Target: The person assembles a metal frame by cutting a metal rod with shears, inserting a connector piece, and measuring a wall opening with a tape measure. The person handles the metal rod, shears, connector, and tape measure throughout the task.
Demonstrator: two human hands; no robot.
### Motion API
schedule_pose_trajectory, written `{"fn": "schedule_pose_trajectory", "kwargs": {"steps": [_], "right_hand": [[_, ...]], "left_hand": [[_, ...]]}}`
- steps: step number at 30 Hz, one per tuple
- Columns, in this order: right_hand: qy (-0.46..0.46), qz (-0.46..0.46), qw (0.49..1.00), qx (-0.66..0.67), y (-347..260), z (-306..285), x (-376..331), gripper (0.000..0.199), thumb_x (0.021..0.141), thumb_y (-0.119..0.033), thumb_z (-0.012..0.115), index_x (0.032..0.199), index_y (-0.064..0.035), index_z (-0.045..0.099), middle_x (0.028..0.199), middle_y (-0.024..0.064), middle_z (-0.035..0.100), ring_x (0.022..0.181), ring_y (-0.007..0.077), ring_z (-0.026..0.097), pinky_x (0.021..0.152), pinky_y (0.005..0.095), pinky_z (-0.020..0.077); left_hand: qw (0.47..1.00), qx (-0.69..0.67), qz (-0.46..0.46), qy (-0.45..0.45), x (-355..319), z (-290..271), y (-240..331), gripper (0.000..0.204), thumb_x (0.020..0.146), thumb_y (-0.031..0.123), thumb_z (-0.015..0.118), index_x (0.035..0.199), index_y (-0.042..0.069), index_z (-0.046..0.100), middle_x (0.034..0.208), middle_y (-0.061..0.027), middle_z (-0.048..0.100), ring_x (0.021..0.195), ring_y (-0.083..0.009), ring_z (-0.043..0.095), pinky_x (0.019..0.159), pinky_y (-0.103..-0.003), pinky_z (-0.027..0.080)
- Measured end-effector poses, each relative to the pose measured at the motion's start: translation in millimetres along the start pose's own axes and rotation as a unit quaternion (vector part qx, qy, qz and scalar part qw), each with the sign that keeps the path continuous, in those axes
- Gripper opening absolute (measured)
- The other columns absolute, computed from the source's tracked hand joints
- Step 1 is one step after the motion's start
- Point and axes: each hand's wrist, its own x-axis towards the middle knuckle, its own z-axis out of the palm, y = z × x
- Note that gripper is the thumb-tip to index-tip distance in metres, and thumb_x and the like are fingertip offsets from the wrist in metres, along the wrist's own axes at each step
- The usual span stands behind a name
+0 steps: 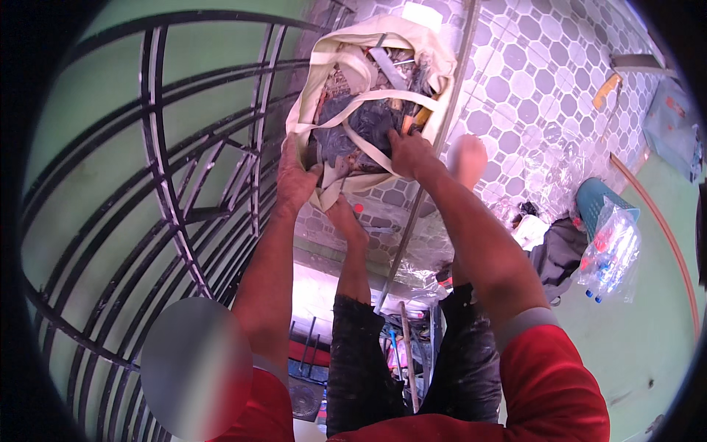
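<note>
A cream cloth tote bag (434,51) lies open on the tiled floor ahead of my feet, stuffed with dark plastic and several tools. My left hand (294,177) grips the bag's near left rim and holds it open. My right hand (409,151) reaches inside at the near right; its fingertips are buried among the contents beside an orange-handled tool (418,118), and whether they hold anything is hidden. A cream strap (383,94) crosses the bag's mouth above my right hand.
A black metal grille (169,184) against a green wall fills the left. A thin metal rod (442,140) runs diagonally past the bag. At right lie clear plastic bags (615,250), a teal basket (593,199) and dark cloth (556,254). My bare feet (346,221) stand on the tiles.
</note>
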Motion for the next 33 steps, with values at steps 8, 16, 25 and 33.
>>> {"fn": "schedule_pose_trajectory", "kwargs": {"steps": [8, 16, 25, 33], "right_hand": [[-0.135, -0.124, 0.943, -0.278, 63.8, 48.0, -70.9, 0.027, 0.102, -0.027, 0.064, 0.103, -0.0130, 0.087, 0.109, 0.0086, 0.084, 0.115, 0.0281, 0.073, 0.090, 0.0480, 0.0552], [-0.143, 0.021, 0.970, -0.196, 53.4, 56.7, -63.1, 0.026, 0.098, -0.020, 0.065, 0.108, -0.0066, 0.084, 0.103, 0.0111, 0.085, 0.124, 0.0373, 0.071, 0.098, 0.0481, 0.0621], [0.100, 0.111, 0.986, -0.069, 70.0, 57.5, 33.7, 0.057, 0.098, -0.040, 0.079, 0.132, 0.0040, 0.068, 0.142, 0.0311, 0.066, 0.118, 0.0459, 0.075, 0.100, 0.0507, 0.0629], [-0.027, 0.153, 0.984, 0.084, 30.6, -14.6, -20.2, 0.072, 0.098, -0.061, 0.073, 0.121, 0.0074, 0.074, 0.143, 0.0391, 0.065, 0.126, 0.0495, 0.070, 0.110, 0.0568, 0.0559]], "left_hand": [[0.987, 0.109, 0.008, 0.115, -20.2, 50.5, 56.1, 0.123, 0.080, 0.015, 0.094, 0.180, 0.015, 0.021, 0.179, -0.0348, 0.023, 0.167, -0.0546, 0.020, 0.137, -0.061, 0.021], [0.954, 0.231, 0.180, 0.069, 41.3, 53.8, 50.0, 0.074, 0.075, 0.002, 0.082, 0.147, 0.018, 0.071, 0.158, -0.0175, 0.062, 0.161, -0.0449, 0.040, 0.131, -0.059, 0.031], [0.961, 0.221, 0.163, 0.036, 34.8, 29.9, 34.1, 0.048, 0.079, 0.007, 0.086, 0.127, 0.011, 0.078, 0.147, -0.0128, 0.071, 0.154, -0.0422, 0.048, 0.127, -0.054, 0.036], [0.952, 0.244, 0.182, 0.042, -23.6, 3.5, 78.3, 0.078, 0.083, 0.015, 0.088, 0.157, 0.008, 0.062, 0.167, -0.0247, 0.054, 0.163, -0.0509, 0.034, 0.133, -0.060, 0.030]]}}
